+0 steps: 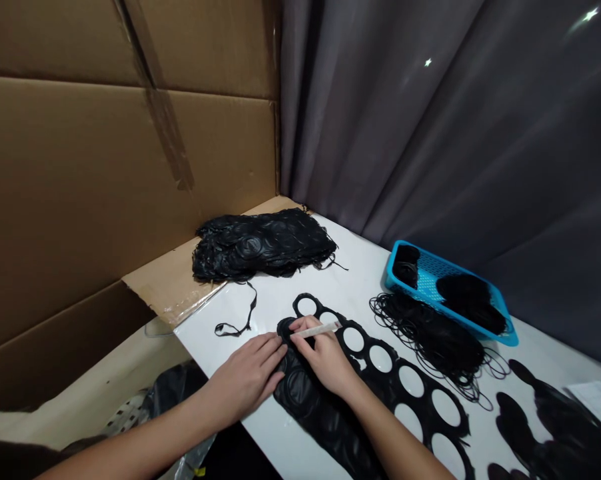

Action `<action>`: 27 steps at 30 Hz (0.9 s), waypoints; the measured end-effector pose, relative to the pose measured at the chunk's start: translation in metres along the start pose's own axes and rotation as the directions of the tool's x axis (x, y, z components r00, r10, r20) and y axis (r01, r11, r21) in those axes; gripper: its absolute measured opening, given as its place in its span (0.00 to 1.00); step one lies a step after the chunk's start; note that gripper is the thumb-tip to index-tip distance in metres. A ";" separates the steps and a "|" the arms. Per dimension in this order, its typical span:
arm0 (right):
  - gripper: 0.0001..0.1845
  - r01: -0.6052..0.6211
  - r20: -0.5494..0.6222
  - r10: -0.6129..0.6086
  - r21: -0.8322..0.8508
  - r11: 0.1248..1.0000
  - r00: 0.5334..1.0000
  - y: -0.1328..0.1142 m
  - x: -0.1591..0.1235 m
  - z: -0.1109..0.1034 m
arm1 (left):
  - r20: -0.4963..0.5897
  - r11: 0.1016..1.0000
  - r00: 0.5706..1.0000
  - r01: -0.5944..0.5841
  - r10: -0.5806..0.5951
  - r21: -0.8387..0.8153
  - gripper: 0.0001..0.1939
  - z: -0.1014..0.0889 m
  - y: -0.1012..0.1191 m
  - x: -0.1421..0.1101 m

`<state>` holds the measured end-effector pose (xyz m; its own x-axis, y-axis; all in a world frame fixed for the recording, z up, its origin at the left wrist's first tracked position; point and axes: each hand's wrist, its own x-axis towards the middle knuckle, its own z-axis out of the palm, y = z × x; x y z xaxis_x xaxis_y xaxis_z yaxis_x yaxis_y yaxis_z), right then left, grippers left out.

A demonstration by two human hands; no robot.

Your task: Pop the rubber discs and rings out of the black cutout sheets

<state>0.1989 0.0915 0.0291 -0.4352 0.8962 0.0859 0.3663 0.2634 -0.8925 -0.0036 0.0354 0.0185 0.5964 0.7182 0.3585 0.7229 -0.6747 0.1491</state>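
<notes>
My right hand point(323, 357) grips a slim white pen-like tool point(314, 331), and its tip rests at the edge of a dark rubber piece. My left hand point(245, 377) lies flat with its fingers on a strip of stacked black rubber discs point(300, 400), steadying it. Beside my right wrist runs a black rubber sheet punched with round holes point(405, 380). Its near end passes out of view at the bottom edge. A thin black rubber strip point(240, 313) lies to the left of my hands.
A heap of black rubber sheets point(260, 243) sits at the back on cardboard. A blue plastic basket point(430, 280) holds black rubber pieces, with loose black rings point(430, 333) before it. More black scrap point(535, 427) and white paper point(595, 403) lie right. Cardboard and a grey curtain form the walls.
</notes>
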 end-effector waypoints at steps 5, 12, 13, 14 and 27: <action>0.08 0.002 -0.001 -0.002 -0.006 1.000 1.000 -0.001 -0.001 0.001 | -0.002 1.000 1.000 0.008 -0.008 -0.016 0.16 -0.001 0.000 0.000; 0.08 0.040 -0.006 -0.041 -0.065 0.997 0.999 0.000 -0.001 0.000 | 0.015 0.999 1.000 0.013 -0.013 -0.029 0.17 -0.001 0.001 0.000; 0.08 0.057 -0.009 -0.058 -0.085 0.995 0.998 0.001 -0.001 0.001 | 0.016 1.000 1.000 0.012 -0.012 -0.023 0.18 -0.001 0.001 -0.001; 0.07 0.076 -0.011 -0.078 -0.111 0.991 0.997 0.001 -0.003 0.003 | 0.019 1.000 1.000 0.012 -0.012 -0.021 0.18 -0.001 0.002 -0.001; 0.13 0.133 -0.160 -0.228 -0.454 0.881 0.960 0.022 0.009 -0.020 | 0.098 0.997 0.993 -0.063 0.067 -0.035 0.16 -0.016 0.004 0.006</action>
